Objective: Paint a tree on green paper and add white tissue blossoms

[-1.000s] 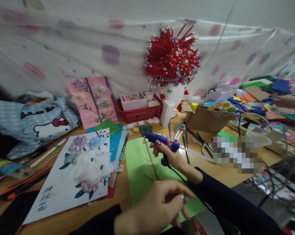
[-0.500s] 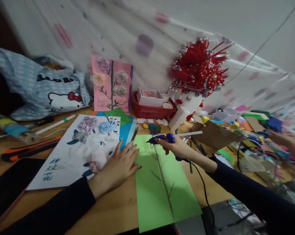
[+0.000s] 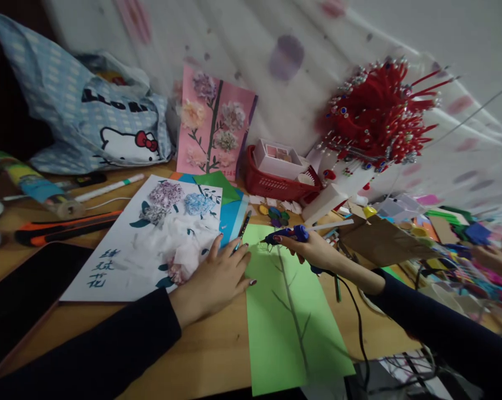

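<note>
My right hand (image 3: pixel 313 250) grips a blue glue gun (image 3: pixel 290 235) with a white glue stick at its rear. The gun's tip is over the upper part of a green sheet (image 3: pixel 271 333) that bears a drawn dark branch. My left hand (image 3: pixel 217 283) lies spread at the sheet's left edge, its fingers apart, beside a dark pen (image 3: pixel 243 228). Left of that hand is a white sheet (image 3: pixel 125 266) with paper flowers and painted characters, with crumpled white tissue (image 3: pixel 167 239) on it.
A pink flower picture (image 3: pixel 200 133), a red basket (image 3: pixel 271 180) and a vase of red stems (image 3: pixel 371 116) stand at the back. A dark tablet-like device (image 3: pixel 29 294) lies left. At the right are craft scraps and another person's hand (image 3: pixel 495 258).
The view has shifted, so most things appear farther right. My right hand still holds the glue gun over the green sheet, and my left hand stays spread on the table.
</note>
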{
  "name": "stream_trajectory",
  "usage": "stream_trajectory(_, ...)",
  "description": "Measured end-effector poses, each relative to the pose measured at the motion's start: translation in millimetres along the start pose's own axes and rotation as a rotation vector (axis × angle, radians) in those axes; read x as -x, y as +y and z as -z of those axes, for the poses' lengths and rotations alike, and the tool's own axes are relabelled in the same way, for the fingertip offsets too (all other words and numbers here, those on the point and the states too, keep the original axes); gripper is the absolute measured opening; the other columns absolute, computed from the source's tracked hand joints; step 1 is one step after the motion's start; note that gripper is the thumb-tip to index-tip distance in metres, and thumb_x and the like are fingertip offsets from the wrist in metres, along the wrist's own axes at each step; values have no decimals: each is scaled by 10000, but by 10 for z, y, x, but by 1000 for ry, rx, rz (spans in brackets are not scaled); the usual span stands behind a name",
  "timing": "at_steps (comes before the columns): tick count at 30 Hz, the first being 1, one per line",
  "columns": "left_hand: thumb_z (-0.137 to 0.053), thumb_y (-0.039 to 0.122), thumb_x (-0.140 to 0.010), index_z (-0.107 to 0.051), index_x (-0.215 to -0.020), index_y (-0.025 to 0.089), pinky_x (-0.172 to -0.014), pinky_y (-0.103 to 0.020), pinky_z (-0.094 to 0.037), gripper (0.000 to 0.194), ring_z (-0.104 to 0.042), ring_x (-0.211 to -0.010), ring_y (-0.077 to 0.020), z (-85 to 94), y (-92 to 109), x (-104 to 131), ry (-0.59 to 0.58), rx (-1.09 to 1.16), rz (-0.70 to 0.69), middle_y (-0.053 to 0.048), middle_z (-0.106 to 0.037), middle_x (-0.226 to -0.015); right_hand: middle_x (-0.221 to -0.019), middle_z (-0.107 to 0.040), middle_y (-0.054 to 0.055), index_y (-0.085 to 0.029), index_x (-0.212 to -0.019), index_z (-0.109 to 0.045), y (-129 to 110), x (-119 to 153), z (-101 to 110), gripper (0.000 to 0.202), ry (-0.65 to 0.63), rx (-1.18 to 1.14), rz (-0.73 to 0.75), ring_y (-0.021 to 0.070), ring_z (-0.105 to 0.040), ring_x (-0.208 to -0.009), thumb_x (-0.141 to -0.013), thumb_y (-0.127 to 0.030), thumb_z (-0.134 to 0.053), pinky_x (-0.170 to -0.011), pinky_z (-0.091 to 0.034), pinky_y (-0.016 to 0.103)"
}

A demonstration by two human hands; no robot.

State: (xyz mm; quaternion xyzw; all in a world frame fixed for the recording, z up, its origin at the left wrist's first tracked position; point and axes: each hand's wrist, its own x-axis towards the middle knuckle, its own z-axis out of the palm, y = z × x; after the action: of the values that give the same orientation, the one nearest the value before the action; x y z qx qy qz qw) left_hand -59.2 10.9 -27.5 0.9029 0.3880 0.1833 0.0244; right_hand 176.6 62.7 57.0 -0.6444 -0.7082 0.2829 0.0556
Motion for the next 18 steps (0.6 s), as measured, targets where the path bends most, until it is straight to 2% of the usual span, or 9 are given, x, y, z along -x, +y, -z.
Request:
stream_trajectory(6,-338,441,-982,-530,-1254,172,-1100,-549,-117,428,-342,-1313,-284,-28,-4,8,30,-5,-8,-102,-522,-1359,-580,-555,5,-172,-716,-590,-50,-5,14,511,-6,51,-53,108,-501,-437,-784,-671,-505,-440,-378,245)
stream_trajectory(11,-349,422,-980,-547,-1232,175,-1091,-552,-147,404,-366,-1289,-287,-14,-5,8,41,-8,-6,-101,-534,-1336,-565,-605,36,-168,-629,-625,-98,26,65,568,18,144,-24,137,-537,-515,-802,-686,-467,-517,-396,261)
stream_trajectory(18,-371,415,-972,-554,-1220,184,-1086,-547,-158,385,-382,-1270,-286,-19,-10,9,37,-2,-1,-102,-531,-1333,-535,-610,40,-175,-558,-591,-82,24,27,602,24,151,-25,138,-537,-514,-794,-711,-448,-508,-398,255)
